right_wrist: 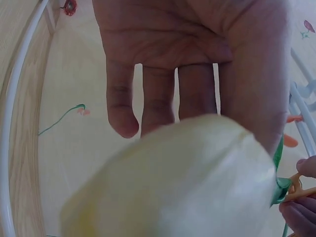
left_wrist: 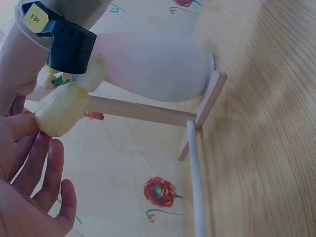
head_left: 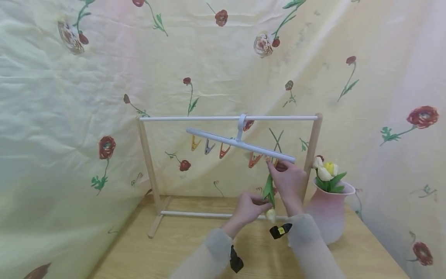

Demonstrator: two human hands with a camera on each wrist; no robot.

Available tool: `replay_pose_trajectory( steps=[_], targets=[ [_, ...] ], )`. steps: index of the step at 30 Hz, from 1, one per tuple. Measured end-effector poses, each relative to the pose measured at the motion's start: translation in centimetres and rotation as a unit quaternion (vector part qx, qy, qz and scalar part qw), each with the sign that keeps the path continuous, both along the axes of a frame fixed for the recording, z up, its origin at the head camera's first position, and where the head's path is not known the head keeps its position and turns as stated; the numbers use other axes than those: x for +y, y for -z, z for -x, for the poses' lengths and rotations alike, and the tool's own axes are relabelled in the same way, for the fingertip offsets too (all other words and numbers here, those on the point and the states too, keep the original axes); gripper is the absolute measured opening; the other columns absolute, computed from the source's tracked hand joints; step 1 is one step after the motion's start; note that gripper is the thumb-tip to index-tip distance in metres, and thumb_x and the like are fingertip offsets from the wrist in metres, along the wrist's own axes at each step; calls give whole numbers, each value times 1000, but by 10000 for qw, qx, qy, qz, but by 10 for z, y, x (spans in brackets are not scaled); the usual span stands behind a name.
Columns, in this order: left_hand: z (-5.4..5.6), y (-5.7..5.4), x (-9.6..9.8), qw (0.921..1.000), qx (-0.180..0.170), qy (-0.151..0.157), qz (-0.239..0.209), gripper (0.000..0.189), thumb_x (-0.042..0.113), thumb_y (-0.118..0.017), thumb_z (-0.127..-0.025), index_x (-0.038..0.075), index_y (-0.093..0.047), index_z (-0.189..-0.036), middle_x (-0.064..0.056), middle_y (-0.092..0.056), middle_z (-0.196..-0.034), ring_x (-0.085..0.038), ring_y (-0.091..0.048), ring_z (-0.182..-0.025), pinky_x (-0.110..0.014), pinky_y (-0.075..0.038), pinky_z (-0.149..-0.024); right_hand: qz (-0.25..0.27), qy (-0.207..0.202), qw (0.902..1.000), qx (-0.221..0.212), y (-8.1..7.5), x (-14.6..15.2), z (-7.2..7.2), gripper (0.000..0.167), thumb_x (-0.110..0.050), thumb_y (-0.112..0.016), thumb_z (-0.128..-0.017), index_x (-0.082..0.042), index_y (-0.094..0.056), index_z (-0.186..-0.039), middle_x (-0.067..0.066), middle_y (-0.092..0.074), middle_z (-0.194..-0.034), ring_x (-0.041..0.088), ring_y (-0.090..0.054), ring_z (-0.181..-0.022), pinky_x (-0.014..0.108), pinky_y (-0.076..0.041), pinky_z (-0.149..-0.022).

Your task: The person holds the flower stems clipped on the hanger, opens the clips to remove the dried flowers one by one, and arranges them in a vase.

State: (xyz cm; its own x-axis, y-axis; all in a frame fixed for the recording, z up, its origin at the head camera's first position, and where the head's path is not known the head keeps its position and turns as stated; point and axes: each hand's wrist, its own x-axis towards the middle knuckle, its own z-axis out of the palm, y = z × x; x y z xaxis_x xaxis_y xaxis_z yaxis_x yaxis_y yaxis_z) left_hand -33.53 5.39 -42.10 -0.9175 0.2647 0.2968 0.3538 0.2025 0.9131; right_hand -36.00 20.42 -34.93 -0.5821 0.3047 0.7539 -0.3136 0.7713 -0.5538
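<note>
A white tulip point(head_left: 270, 215) hangs bloom down below the low right end of a light-blue hanger point(head_left: 216, 137). My left hand point(head_left: 249, 209) pinches it just behind the bloom, between thumb and forefinger; its other fingers spread loosely in the left wrist view. Above, my right hand point(head_left: 289, 184) squeezes a small orange clip point(right_wrist: 295, 188) on the hanger, and the green stem passes at the clip's jaws. Stem ends cross above the hanger bar. In the right wrist view the pale bloom point(right_wrist: 182, 182) fills the foreground and hides part of the left hand.
The hanger tilts on the white top rail point(head_left: 195, 118) of a wooden-legged rack. A yellow clip point(head_left: 196, 143), a grey clip point(head_left: 208, 147) and red-orange clips hang along it. Right of the rack stands a pink-and-white vase point(head_left: 327, 217) with tulips. Floral cloth surrounds the wooden table point(head_left: 188, 248).
</note>
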Motion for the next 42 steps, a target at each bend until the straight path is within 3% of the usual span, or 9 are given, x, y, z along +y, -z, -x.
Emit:
replay_pose_trajectory(
  steps=[7,11,15,19,23,28,32,37,42],
  targets=[
    [-1,-3,-3,10000,28,35,58,11,20,-86,-90,11,-86,-95,-2,-83,-85,-3,-72,-73,-20,-57,-67,-172,-103,9993,308,-4,-1,0,37,-45,-80,-94,-11,-82,-78,7,-81,-76,22,-75,-63,25,-45,-52],
    [-1,-2,-6,9999,64,-15,132,9,19,-86,-90,11,-86,-95,-1,-83,-86,-4,-72,-74,-21,-58,-67,-140,-257,9989,378,-5,-2,0,33,-38,-81,-94,-9,-81,-78,9,-80,-74,22,-72,-60,23,-44,-50],
    [0,1,-10,9997,80,-62,224,9,18,-86,-90,10,-85,-95,-1,-83,-86,-4,-71,-73,-21,-58,-67,-134,-496,9961,721,-6,-3,3,28,-28,-83,-92,-4,-81,-77,12,-79,-73,26,-73,-58,13,-40,-54],
    [1,7,-18,9995,89,-138,279,9,15,-86,-89,7,-85,-94,-3,-82,-82,-4,-70,-69,-21,-58,-63,-206,-591,9929,1010,-6,-3,6,23,-22,-85,-89,-2,-82,-77,14,-79,-73,28,-76,-60,19,-47,-59],
    [2,14,-26,9980,309,-194,515,7,12,-85,-89,5,-84,-90,-4,-80,-78,-3,-67,-66,-20,-56,-62,-218,-656,9933,923,-7,-3,6,24,-21,-84,-91,-2,-81,-75,14,-79,-73,28,-76,-61,32,-53,-60],
    [3,29,-41,9926,637,-260,997,8,13,-85,-90,6,-84,-86,-2,-79,-76,0,-63,-64,-19,-54,-62,-223,-708,9947,710,-3,-1,5,26,-20,-82,-92,-4,-80,-71,13,-79,-72,29,-76,-61,28,-53,-61],
    [2,39,-56,9883,793,-341,1259,7,13,-85,-89,7,-83,-86,-1,-79,-76,0,-61,-63,-20,-52,-59,-206,-796,9947,614,-2,-1,4,23,-20,-82,-92,-3,-82,-76,14,-80,-75,30,-77,-63,23,-53,-60],
    [0,50,-77,9826,843,-448,1595,5,13,-86,-87,9,-83,-88,0,-78,-78,-1,-60,-63,-20,-52,-58,-166,-875,9950,451,-2,-2,2,22,-21,-82,-92,-3,-83,-80,15,-80,-78,30,-78,-65,18,-51,-59],
    [-7,56,-98,9807,861,-377,1717,6,16,-85,-89,10,-84,-91,2,-79,-82,-1,-62,-68,-20,-54,-64,-158,-846,9956,369,-2,-4,0,20,-21,-82,-91,-3,-83,-82,14,-80,-77,30,-78,-65,21,-54,-59]
  ],
)
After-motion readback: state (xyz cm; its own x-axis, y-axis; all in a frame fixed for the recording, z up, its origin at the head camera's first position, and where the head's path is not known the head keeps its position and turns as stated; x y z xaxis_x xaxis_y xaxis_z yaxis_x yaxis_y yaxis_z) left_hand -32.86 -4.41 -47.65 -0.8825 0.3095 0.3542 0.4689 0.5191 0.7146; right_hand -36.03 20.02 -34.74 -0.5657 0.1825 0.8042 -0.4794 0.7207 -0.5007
